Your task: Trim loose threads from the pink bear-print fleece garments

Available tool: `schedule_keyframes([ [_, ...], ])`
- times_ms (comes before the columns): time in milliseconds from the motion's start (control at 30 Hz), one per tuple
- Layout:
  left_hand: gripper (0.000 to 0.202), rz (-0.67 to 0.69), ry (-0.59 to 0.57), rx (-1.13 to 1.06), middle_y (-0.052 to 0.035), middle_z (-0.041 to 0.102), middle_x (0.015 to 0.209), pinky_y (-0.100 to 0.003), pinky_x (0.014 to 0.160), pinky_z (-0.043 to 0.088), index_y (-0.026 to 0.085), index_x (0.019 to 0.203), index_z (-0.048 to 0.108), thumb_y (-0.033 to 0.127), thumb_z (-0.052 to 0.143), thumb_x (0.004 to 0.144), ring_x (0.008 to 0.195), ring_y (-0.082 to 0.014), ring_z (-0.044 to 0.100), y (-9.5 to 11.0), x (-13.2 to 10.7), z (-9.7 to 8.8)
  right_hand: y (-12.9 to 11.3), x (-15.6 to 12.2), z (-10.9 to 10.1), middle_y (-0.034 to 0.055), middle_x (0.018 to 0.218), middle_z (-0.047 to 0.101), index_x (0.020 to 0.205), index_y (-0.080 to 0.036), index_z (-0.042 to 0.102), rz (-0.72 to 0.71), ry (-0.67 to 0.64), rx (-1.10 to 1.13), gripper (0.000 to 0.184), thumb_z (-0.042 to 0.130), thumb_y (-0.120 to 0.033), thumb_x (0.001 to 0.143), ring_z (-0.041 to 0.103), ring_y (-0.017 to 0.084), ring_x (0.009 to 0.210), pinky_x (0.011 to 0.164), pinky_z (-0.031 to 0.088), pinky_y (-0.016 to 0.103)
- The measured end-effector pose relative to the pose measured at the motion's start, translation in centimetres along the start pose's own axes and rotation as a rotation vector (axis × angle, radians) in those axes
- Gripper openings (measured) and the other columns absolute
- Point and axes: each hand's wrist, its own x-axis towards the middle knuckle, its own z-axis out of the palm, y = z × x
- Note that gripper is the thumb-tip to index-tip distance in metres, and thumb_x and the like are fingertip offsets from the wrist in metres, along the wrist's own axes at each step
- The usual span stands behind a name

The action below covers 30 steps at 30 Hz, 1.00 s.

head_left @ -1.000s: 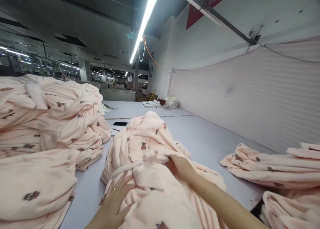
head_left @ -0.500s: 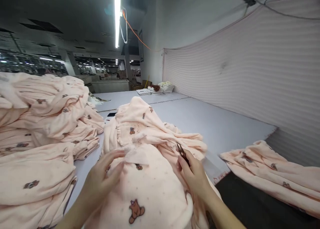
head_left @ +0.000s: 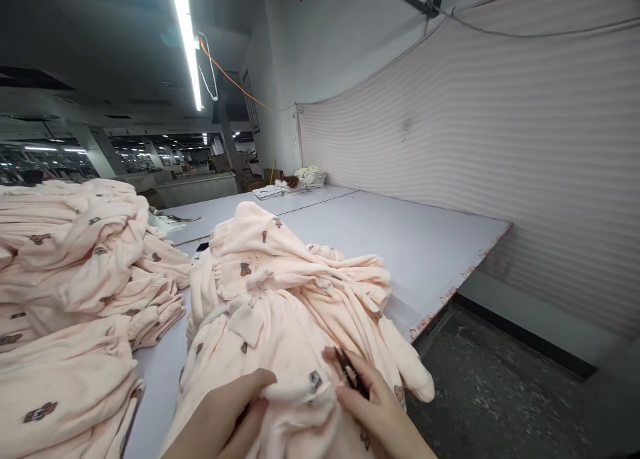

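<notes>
A pale pink fleece garment [head_left: 280, 292] with small brown bear prints lies crumpled on the grey table [head_left: 400, 239] in front of me. My left hand [head_left: 225, 419] grips its near edge, fingers curled into a fold of the fabric. My right hand [head_left: 373, 405] rests on the same garment just to the right and holds a small dark snipping tool [head_left: 350, 373] between thumb and fingers, its tip against the cloth.
A tall stack of the same pink garments [head_left: 75, 279] fills the left side. A dark phone [head_left: 202, 247] lies behind the garment. White folded goods [head_left: 300, 179] sit at the table's far end. The table edge [head_left: 450, 292] drops to dark floor on the right, below a striped curtain.
My view has swung left and down, so the pink pile at the right has left the frame. Both hands have drawn back toward me along the garment and now bunch its near edge.
</notes>
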Motion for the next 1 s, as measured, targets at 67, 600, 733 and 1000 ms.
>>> schedule_keyframes([
  [67,0.028,-0.036,0.015,-0.031,0.0034,0.058,0.067,-0.021,0.063,0.042,0.023,0.077,0.054,0.037,0.035,0.092,0.066,-0.0153,0.056,-0.3,-0.9,-0.8,-1.1,-0.1,0.9,0.0061,0.117,0.066,0.116,-0.026,0.066,0.01,-0.189,0.012,0.038,0.069,-0.034,0.079,0.056,0.027,0.115,0.101,0.041,0.041],
  [600,0.032,-0.136,0.181,-1.208,0.0067,0.05,0.059,-0.019,0.051,0.037,0.021,0.072,0.042,0.042,0.066,0.077,0.054,-0.0102,0.049,2.7,0.8,2.0,-3.6,0.1,1.9,0.0035,0.091,0.061,0.096,-0.023,0.057,-0.404,0.182,-0.544,0.013,0.049,-0.023,0.086,0.062,0.019,0.078,0.063,0.05,0.025],
  [733,0.031,-0.148,0.169,-1.326,0.0079,0.052,0.061,-0.017,0.044,0.033,0.025,0.083,0.039,0.041,0.065,0.079,0.049,-0.0098,0.049,3.4,1.0,2.9,-5.1,-1.0,0.2,0.0069,0.103,0.061,0.117,-0.025,0.055,-0.707,0.131,-0.837,0.029,0.054,-0.027,0.088,0.064,0.02,0.08,0.066,0.051,0.028],
  [1000,0.027,-0.165,0.109,-1.281,0.0047,0.064,0.065,-0.018,0.047,0.036,0.026,0.1,0.042,0.039,0.059,0.084,0.052,-0.0119,0.056,4.0,0.6,3.0,-5.7,-0.3,1.0,0.0091,0.097,0.067,0.115,-0.018,0.057,-0.916,0.014,-0.967,0.027,0.049,-0.016,0.089,0.065,0.02,0.077,0.064,0.052,0.029],
])
